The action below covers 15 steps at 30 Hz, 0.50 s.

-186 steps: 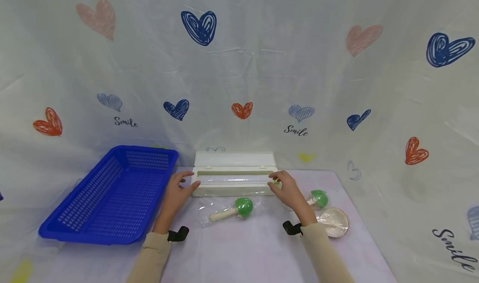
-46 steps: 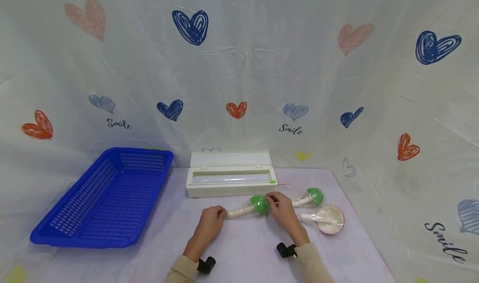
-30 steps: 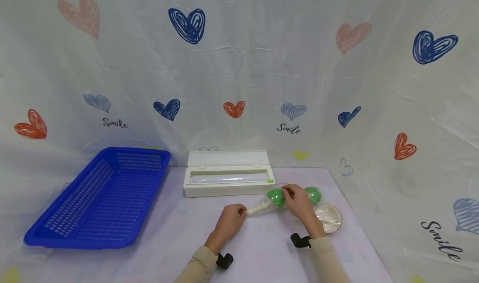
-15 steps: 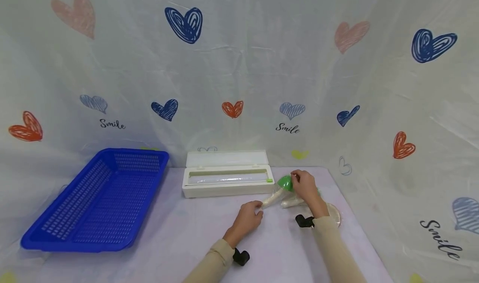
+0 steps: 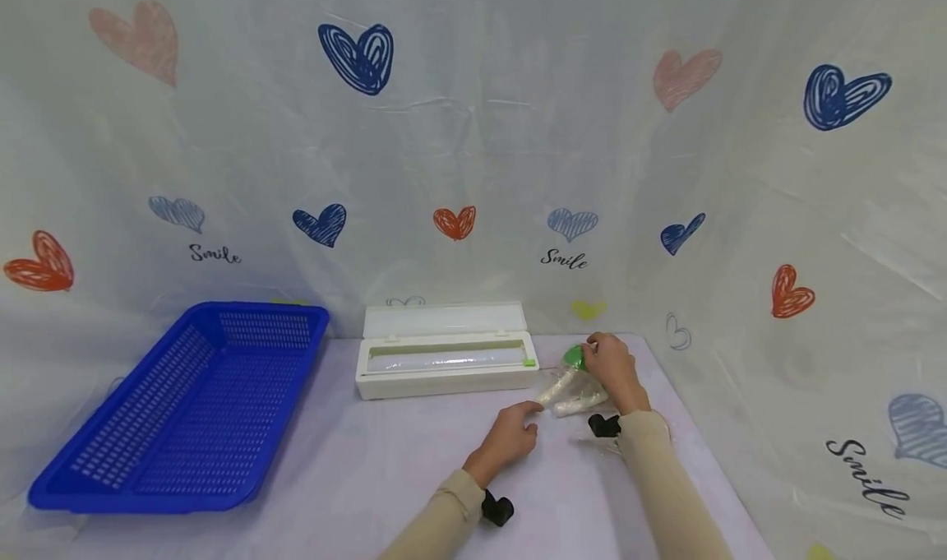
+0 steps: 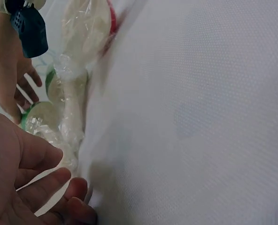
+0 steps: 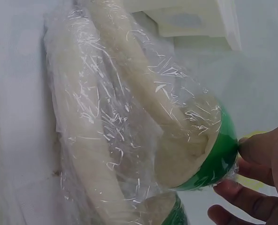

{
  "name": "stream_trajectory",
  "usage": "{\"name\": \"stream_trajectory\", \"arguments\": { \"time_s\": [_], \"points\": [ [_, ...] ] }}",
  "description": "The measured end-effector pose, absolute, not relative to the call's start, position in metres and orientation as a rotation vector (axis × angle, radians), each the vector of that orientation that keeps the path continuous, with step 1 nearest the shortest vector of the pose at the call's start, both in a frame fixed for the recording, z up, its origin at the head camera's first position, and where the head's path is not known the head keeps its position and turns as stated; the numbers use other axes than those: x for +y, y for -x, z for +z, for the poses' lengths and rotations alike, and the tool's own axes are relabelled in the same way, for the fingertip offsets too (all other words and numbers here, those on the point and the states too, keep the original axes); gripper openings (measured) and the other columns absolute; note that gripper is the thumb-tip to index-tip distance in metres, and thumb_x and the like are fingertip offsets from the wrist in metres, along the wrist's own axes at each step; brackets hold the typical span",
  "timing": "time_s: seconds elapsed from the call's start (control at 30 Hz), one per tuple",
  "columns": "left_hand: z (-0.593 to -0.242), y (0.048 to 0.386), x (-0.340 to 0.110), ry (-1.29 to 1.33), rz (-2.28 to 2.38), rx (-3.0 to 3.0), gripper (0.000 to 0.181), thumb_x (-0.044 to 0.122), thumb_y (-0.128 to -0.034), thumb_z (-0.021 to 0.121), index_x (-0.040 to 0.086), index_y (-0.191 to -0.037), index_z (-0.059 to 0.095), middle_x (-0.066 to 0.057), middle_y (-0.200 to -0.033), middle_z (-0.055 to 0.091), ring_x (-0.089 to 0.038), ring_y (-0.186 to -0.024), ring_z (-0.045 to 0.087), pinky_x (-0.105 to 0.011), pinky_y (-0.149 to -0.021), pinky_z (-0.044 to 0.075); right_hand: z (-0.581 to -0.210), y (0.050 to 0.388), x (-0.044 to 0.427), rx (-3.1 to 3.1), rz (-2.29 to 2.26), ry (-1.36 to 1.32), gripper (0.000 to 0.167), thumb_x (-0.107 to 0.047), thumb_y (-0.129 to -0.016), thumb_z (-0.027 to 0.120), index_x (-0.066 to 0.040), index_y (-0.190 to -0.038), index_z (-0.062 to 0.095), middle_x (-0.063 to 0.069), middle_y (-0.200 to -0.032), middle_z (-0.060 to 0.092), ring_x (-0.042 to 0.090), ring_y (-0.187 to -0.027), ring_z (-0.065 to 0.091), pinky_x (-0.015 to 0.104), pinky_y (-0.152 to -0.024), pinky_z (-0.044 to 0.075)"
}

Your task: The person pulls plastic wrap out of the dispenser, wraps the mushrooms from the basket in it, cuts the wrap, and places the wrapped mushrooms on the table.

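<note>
A plastic-wrapped mushroom with a green cap (image 5: 574,357) and pale stem lies on the table's right side. My right hand (image 5: 614,367) holds its cap edge, thumb on the green rim and fingertips just below in the right wrist view. At the stem's near end is my left hand (image 5: 506,435), index finger extended to it, thumb and fingers apart. Close beside lies a second wrapped green mushroom (image 7: 87,117), its cap mostly hidden by the right hand in the head view. A third, red-rimmed wrapped mushroom (image 6: 87,28) shows in the left wrist view; my right forearm mostly covers it from the head.
A white cling film dispenser (image 5: 447,383) with raised lid, film roll and green slider stands at the table's back. At the left is a large blue basket (image 5: 177,502). A heart-printed curtain (image 5: 481,157) closes off the back and sides.
The wrapped green mushroom, first in front of the dispenser, has been carried right beside the other wrapped one. Both hands moved right with it; the left fingers have since loosened at the stem.
</note>
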State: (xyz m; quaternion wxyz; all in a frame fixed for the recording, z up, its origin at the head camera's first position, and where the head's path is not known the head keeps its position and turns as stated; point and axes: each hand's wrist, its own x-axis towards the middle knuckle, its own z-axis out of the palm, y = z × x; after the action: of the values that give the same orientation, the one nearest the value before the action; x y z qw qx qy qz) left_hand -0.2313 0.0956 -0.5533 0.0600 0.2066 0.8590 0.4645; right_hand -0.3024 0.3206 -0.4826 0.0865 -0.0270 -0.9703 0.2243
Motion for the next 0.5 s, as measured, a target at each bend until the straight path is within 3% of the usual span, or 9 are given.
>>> {"name": "stream_trajectory", "arguments": {
  "time_s": [0.13, 0.23, 0.33, 0.4, 0.5],
  "points": [
    [-0.552, 0.231, 0.093, -0.656, 1.359, 2.629, 0.037, 0.000, -0.0926, 0.062, 0.002, -0.129, 0.066, -0.017, -0.132, 0.068, -0.029, -0.126, 0.063, -0.044, -0.105, 0.052, -0.489, 0.302, 0.325, -2.940, 0.689, 0.119, 0.035, -0.023, -0.105, 0.056, 0.006, -0.122, 0.067, 0.028, -0.121, 0.069, 0.044, -0.103, 0.066, 0.065, -0.083, 0.051],
    [-0.550, 0.231, 0.084, -0.662, 1.349, 2.649, 0.038, 0.005, -0.0932, 0.065, 0.003, -0.132, 0.065, -0.017, -0.129, 0.068, -0.025, -0.105, 0.068, -0.038, -0.092, 0.055, -0.493, 0.303, 0.323, -2.967, 0.687, 0.087, 0.035, -0.022, -0.104, 0.056, 0.006, -0.123, 0.067, 0.027, -0.123, 0.068, 0.044, -0.104, 0.066, 0.064, -0.084, 0.052],
    [-0.545, 0.234, 0.070, -0.665, 1.329, 2.681, 0.039, 0.009, -0.0949, 0.066, 0.004, -0.134, 0.063, -0.016, -0.129, 0.067, -0.020, -0.091, 0.064, -0.032, -0.081, 0.054, -0.495, 0.303, 0.320, -2.961, 0.660, 0.042, 0.033, -0.019, -0.103, 0.057, 0.006, -0.122, 0.067, 0.029, -0.121, 0.068, 0.045, -0.101, 0.067, 0.061, -0.078, 0.054],
    [-0.539, 0.237, 0.060, -0.665, 1.326, 2.705, 0.039, 0.010, -0.0959, 0.066, 0.004, -0.135, 0.063, -0.015, -0.130, 0.065, -0.021, -0.091, 0.064, -0.033, -0.080, 0.054, -0.494, 0.303, 0.318, -2.944, 0.620, 0.021, 0.032, -0.018, -0.103, 0.058, 0.006, -0.121, 0.068, 0.029, -0.118, 0.068, 0.048, -0.099, 0.066, 0.061, -0.074, 0.055],
    [-0.529, 0.240, 0.043, -0.654, 1.342, 2.732, 0.039, 0.010, -0.0964, 0.066, 0.004, -0.135, 0.063, -0.015, -0.133, 0.064, -0.027, -0.099, 0.067, -0.036, -0.082, 0.055, -0.492, 0.300, 0.313, -2.914, 0.577, 0.027, 0.030, -0.017, -0.102, 0.059, 0.004, -0.121, 0.068, 0.031, -0.122, 0.065, 0.055, -0.111, 0.060, 0.067, -0.082, 0.052]
  ]
}}
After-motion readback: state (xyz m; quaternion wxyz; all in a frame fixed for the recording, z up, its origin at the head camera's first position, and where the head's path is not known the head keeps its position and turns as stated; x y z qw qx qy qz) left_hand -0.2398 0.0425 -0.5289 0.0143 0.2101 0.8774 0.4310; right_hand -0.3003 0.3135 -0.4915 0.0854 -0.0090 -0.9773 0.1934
